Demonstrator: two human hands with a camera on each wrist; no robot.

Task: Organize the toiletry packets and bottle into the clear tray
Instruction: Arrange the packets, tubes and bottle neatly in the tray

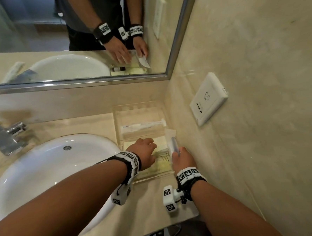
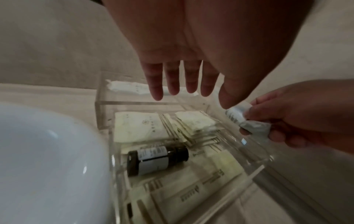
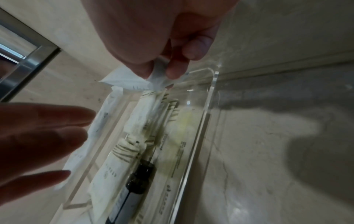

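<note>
A clear tray (image 1: 118, 109) (image 2: 101, 103) (image 3: 212, 84) stands on the counter in the corner by the wall. Inside lie several cream packets (image 1: 162, 142) (image 2: 138, 127) (image 3: 118, 171), a dark brown bottle (image 2: 153, 159) (image 3: 138, 178) on its side, and a long white packet (image 1: 143, 126) (image 2: 122, 86) in the far compartment. My left hand (image 1: 144, 151) (image 2: 182, 81) hovers over the tray with straight fingers, holding nothing. My right hand (image 1: 181, 157) (image 3: 168, 71) (image 2: 287, 118) pinches a white packet (image 1: 172, 144) (image 2: 237, 115) (image 3: 130, 81) at the tray's right edge.
A white basin (image 1: 45, 172) (image 2: 47, 159) lies just left of the tray, with a chrome tap (image 1: 10, 136) behind it. A mirror (image 1: 73, 40) hangs above the counter. A white wall socket (image 1: 208, 98) sits on the right wall close to the tray.
</note>
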